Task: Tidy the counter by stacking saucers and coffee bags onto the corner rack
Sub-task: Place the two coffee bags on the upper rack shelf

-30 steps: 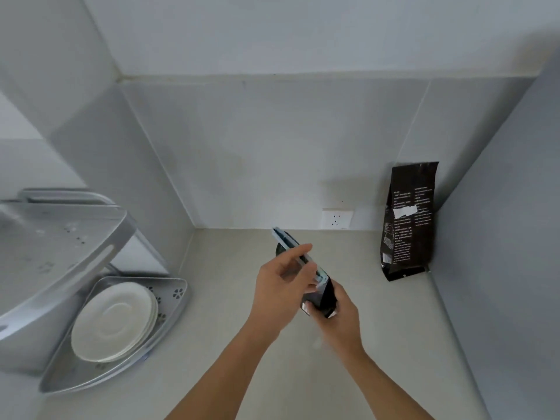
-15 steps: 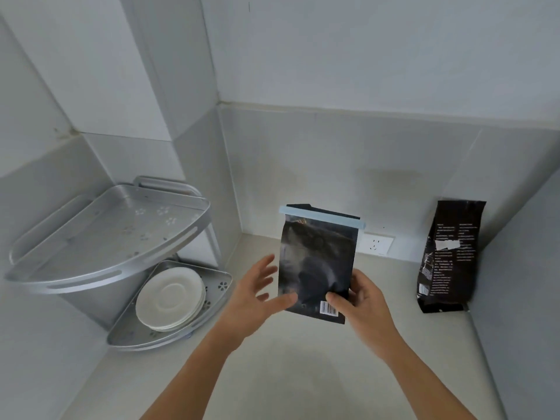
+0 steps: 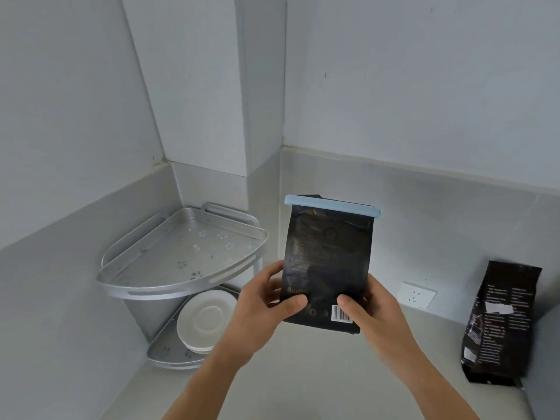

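A: Where's the room to move?

B: Counter (image 3: 303, 374) is lying bare btwn the hands and the corner rack (image 3: 181, 268). Rack is sitting in the left corner, both walls touching its back. Top shelf is showing only its punched metal floor, raised rim running round the front. Lower shelf is carrying a stack of white saucers (image 3: 206, 319), partly tucked under the top tier.

A: Right side?

B: Second coffee bag (image 3: 500, 322) is standing at the far right, next to the right wall, well apart from the hands. Wall outlet (image 3: 416, 295) is sitting btwn it and the held bag.

A: And the held one?

B: Black coffee bag (image 3: 327, 262) is hanging upright over the counter, just right of the rack's front edge, not touching it. Pale blue clip strip (image 3: 331, 205) is closing the top. White barcode at the bottom right, faint print elsewhere, too dim to read.

A: Fingers?

B: Left hand (image 3: 263, 304) is pinching the bag's lower left edge, thumb in front, fingers wrapping behind. Right hand (image 3: 372, 310) is doing the same at lower right, thumb pressing beside the barcode.
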